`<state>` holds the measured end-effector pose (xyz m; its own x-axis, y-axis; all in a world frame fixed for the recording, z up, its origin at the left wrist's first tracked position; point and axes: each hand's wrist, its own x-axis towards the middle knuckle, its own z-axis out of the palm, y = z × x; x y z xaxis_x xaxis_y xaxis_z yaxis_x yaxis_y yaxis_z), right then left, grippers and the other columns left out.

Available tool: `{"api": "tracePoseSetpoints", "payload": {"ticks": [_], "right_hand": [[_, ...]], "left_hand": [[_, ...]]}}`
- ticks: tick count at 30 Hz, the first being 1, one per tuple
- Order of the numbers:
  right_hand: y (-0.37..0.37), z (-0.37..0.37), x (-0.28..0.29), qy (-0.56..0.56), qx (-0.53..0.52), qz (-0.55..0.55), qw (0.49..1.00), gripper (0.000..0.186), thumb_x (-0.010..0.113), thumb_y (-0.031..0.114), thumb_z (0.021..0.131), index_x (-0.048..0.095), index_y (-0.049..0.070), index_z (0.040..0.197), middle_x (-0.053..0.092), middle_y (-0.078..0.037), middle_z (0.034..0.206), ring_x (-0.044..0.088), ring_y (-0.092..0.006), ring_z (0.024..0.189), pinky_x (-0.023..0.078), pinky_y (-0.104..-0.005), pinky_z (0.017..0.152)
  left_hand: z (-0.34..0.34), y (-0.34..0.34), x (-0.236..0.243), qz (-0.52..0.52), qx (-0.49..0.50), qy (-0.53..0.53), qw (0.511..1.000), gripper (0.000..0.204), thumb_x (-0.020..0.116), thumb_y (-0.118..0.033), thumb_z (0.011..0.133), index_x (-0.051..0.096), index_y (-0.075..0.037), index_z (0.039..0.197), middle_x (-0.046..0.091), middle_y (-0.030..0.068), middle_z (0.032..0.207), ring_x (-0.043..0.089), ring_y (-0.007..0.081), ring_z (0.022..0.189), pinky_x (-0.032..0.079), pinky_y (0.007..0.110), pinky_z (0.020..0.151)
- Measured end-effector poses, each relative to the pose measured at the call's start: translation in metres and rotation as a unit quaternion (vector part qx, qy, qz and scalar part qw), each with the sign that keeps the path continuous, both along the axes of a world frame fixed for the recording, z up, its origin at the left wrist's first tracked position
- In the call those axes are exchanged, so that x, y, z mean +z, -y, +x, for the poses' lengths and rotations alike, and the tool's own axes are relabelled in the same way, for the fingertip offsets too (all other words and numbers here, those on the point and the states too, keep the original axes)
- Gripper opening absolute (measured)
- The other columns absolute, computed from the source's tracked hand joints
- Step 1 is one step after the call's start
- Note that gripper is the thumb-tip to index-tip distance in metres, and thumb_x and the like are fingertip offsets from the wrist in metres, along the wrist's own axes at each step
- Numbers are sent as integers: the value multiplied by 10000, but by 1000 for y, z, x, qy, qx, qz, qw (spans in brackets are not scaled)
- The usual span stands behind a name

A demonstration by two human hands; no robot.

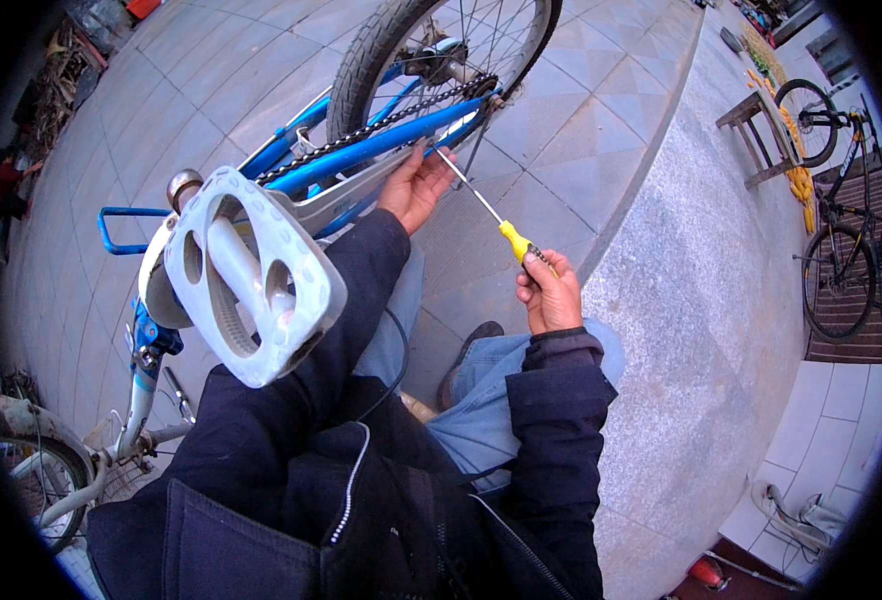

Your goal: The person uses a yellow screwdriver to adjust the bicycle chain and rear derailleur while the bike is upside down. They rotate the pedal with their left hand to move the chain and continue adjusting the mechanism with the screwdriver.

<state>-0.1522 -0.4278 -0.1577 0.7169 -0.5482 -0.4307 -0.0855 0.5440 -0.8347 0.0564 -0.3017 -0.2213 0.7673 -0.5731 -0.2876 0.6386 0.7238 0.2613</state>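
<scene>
An upturned or tipped bicycle with a blue frame [381, 135] lies before me, its chain [317, 152] running to the rear wheel [351, 90]. A large white pedal [306, 290] fills the near left. My left hand [411, 190] has its fingers curled at the lower tube and light guard beside the chain; what they grip is unclear. My right hand [546, 290] is closed around the yellow handle of a screwdriver [511, 237], whose metal tip reaches up to the fingers of my left hand.
A black bicycle [836, 280] and wooden stool [766, 130] stand at right beside yellow items [801, 195]. The paving [601, 120] meets a speckled raised strip [681, 300]. A person in red [9, 190] is at far left. A red object [706, 572] sits bottom right.
</scene>
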Motion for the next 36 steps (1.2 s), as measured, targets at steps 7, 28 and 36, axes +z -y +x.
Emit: {"api": "tracePoseSetpoints", "payload": {"ticks": [7,28,36], "right_hand": [[-1,3,3,-18,-19,29,999,207,603,161,855,486,32,967,560,-56,811,535,-98,570,411,-199,427],[-4,4,8,-13,-12,-40,999,249,642,80,804,475,19,977,554,-65,804,522,-93,559,381,-191,409],[-3,5,3,-28,-16,-10,999,283,665,113,799,469,21,981,552,-62,776,520,-91,559,375,-194,407]], "left_hand": [[0,-2,4,10,3,2,1000,224,609,-197,853,591,-49,1021,616,166,1040,543,324,1083,442,447,942],[0,-2,2,7,1,9,1000,258,608,-199,854,574,-37,1052,613,168,1040,542,330,1082,456,442,925],[1,-4,1,12,5,14,1000,254,606,-202,857,569,-41,1050,610,169,1046,538,333,1088,456,442,924]]}}
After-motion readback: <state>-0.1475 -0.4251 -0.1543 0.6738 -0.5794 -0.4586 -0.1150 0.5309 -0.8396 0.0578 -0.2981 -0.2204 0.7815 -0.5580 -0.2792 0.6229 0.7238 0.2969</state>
